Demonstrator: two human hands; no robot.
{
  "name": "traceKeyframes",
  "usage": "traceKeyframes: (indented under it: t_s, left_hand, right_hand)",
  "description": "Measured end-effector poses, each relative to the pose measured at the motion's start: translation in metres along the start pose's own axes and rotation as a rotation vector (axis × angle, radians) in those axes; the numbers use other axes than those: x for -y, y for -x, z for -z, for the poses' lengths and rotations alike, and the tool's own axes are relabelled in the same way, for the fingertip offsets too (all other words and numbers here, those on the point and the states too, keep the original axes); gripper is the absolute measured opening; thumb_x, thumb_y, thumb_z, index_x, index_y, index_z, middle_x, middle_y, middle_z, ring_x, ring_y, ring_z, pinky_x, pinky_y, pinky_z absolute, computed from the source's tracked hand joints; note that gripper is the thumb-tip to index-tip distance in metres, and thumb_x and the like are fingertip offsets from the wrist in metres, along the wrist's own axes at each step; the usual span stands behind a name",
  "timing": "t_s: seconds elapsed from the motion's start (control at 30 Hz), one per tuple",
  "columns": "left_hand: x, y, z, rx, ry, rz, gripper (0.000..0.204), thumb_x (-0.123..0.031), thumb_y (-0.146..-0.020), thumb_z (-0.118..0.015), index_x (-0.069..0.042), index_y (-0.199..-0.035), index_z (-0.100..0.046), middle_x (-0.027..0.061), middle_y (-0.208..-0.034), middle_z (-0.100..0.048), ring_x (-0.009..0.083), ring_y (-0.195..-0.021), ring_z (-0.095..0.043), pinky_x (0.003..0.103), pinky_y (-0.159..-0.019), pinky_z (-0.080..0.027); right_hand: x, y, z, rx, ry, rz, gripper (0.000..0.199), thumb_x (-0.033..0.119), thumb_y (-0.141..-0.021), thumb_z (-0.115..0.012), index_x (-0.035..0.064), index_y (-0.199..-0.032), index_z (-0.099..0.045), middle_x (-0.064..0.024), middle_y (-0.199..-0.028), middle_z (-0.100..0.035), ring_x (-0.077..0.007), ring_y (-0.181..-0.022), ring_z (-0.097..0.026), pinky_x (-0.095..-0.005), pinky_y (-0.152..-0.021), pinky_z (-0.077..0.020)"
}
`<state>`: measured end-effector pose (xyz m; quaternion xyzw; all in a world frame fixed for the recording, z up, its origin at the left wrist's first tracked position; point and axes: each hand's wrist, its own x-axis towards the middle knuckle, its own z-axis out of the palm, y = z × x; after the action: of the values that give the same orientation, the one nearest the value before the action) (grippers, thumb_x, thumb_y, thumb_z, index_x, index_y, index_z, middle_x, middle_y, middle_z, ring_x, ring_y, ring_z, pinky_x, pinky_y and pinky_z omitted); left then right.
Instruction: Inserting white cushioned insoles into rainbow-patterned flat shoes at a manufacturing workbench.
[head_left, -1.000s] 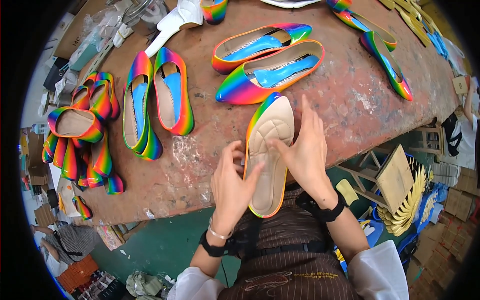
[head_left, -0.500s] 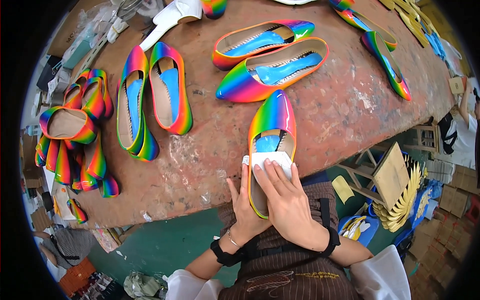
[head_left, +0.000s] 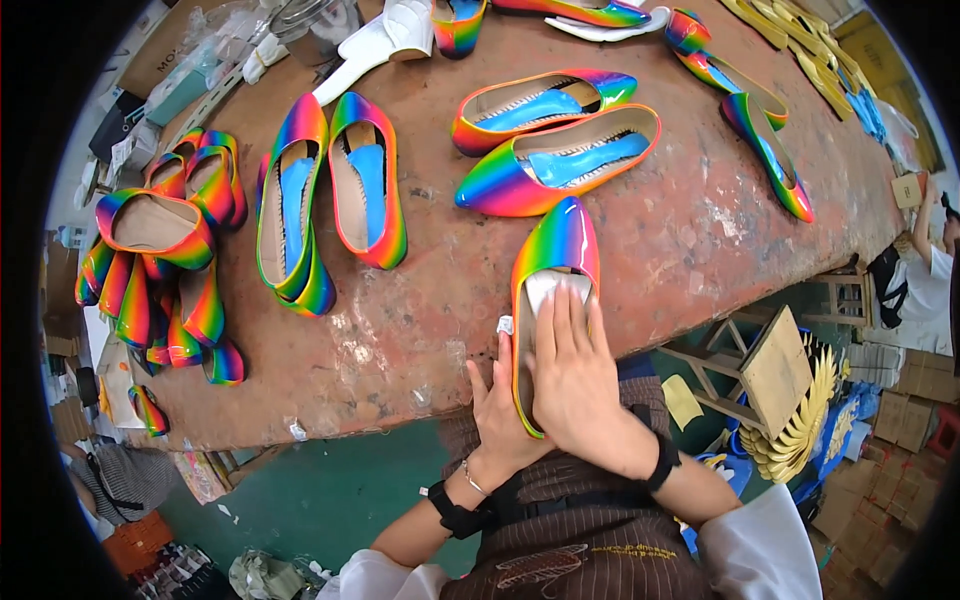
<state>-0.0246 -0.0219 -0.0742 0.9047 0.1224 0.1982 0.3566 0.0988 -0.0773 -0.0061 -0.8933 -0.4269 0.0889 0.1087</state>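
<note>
A pointed flat shoe [head_left: 553, 238] in glossy rainbow colours rests at the table's front edge, toe pointing away from me. My left hand [head_left: 503, 415] grips its heel end from the left and below; part of those fingers is hidden. Inside the shoe lies a white pad or insole piece [head_left: 545, 287]. My right hand [head_left: 580, 385] lies flat over it, fingers stretched toward the toe and covering most of it. A small white tag [head_left: 505, 325] shows at the shoe's left side. Just beyond the toe sits a pair of rainbow flats [head_left: 500, 180] with blue patches inside.
Left stand another rainbow pair [head_left: 368, 195] and a heap of stacked rainbow shoes [head_left: 150, 235]. More lie at the far right [head_left: 765, 150]. White insole pieces [head_left: 395, 35] are at the back. A wooden stool [head_left: 775, 370] stands right of the table; another person [head_left: 925, 275] is beyond.
My right hand has slid forward inside the shoe, and the white piece now sits deeper toward the toe, covering the blue patch. The view has shifted slightly. My left hand keeps its hold.
</note>
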Motion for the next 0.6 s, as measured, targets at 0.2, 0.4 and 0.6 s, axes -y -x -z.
traceKeyframes:
  t_s: [0.2,0.4,0.6]
  left_hand:
    - [0.001,0.0,-0.001,-0.034,-0.036,-0.041,0.123,-0.046,-0.074,-0.082,0.008,-0.153,-0.004,0.034,-0.156,-0.027,0.0397,-0.143,-0.038,0.058,-0.12,0.002]
    - [-0.004,0.002,0.001,-0.061,0.043,0.02,0.118,-0.044,-0.076,-0.08,0.007,-0.154,-0.006,0.0329,-0.156,-0.027,0.0401,-0.141,-0.04,0.058,-0.12,-0.001]
    - [-0.01,-0.004,0.009,0.11,-0.042,0.055,0.125,-0.04,-0.079,-0.08,0.005,-0.153,0.011,0.0371,-0.154,-0.026,0.0505,-0.143,-0.031,0.065,-0.116,-0.009]
  right_hand:
    - [-0.009,-0.012,0.001,-0.13,-0.114,0.001,0.051,0.01,-0.084,-0.055,-0.0191,-0.125,-0.045,-0.036,-0.122,-0.052,-0.0513,-0.116,-0.051,-0.0603,-0.116,-0.0204]
    - [0.001,-0.001,0.01,-0.084,0.231,0.134,0.036,0.007,-0.082,-0.052,-0.0129,-0.112,-0.053,-0.0276,-0.107,-0.057,-0.0423,-0.108,-0.057,-0.0589,-0.116,-0.0229]
    - [-0.015,-0.023,-0.023,-0.257,0.23,0.023,0.045,0.016,-0.082,-0.057,-0.012,-0.118,-0.053,-0.0218,-0.104,-0.061,-0.0375,-0.109,-0.059,-0.0595,-0.118,-0.0189]
